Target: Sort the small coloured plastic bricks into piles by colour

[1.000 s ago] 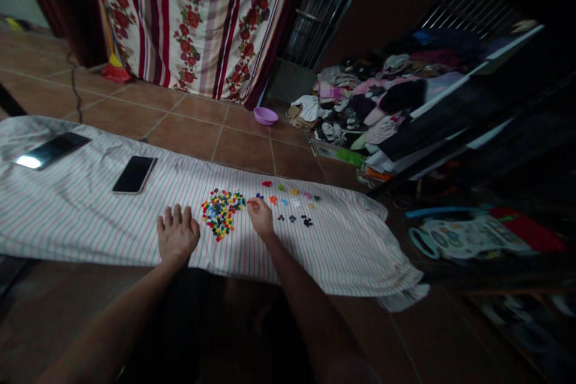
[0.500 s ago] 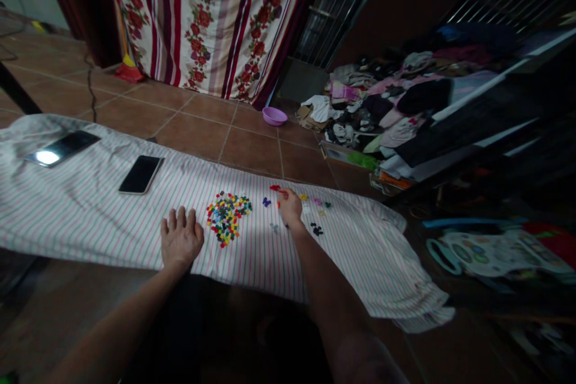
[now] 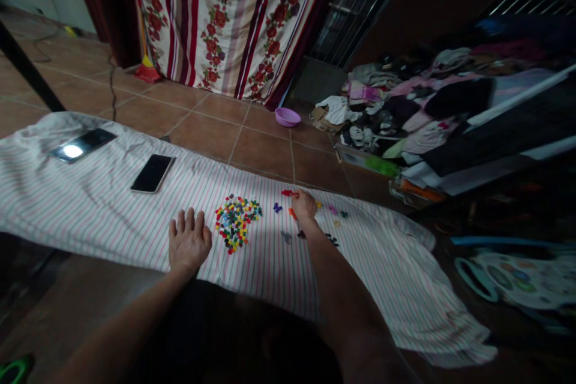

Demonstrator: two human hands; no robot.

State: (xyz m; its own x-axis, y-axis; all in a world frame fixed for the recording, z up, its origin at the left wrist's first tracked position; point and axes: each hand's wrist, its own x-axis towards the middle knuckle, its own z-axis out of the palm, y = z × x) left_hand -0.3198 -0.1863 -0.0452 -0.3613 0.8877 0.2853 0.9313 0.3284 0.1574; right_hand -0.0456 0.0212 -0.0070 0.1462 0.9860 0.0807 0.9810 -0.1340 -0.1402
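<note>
My left hand lies flat on the striped cloth, fingers stretched and holding nothing. Just right of it is a mixed pile of small coloured pieces. My right hand is closed in a pinch beside a small group of red pieces; what its fingertips hold is too small to make out. Around that hand lie little groups sorted by colour: purple pieces, orange pieces, grey pieces, dark brown pieces, pink pieces, green pieces and black pieces, partly behind my wrist.
Two phones, a dark one and one reflecting a light, rest on the cloth at the left. Beyond it, a purple basin stands on the tiled floor. Heaped clothes fill the right background, and a floral curtain hangs behind.
The camera view has shifted, so the scene sits further right. My right hand stays pinched by the red pieces, with little movement over the cloth. My left hand remains flat.
</note>
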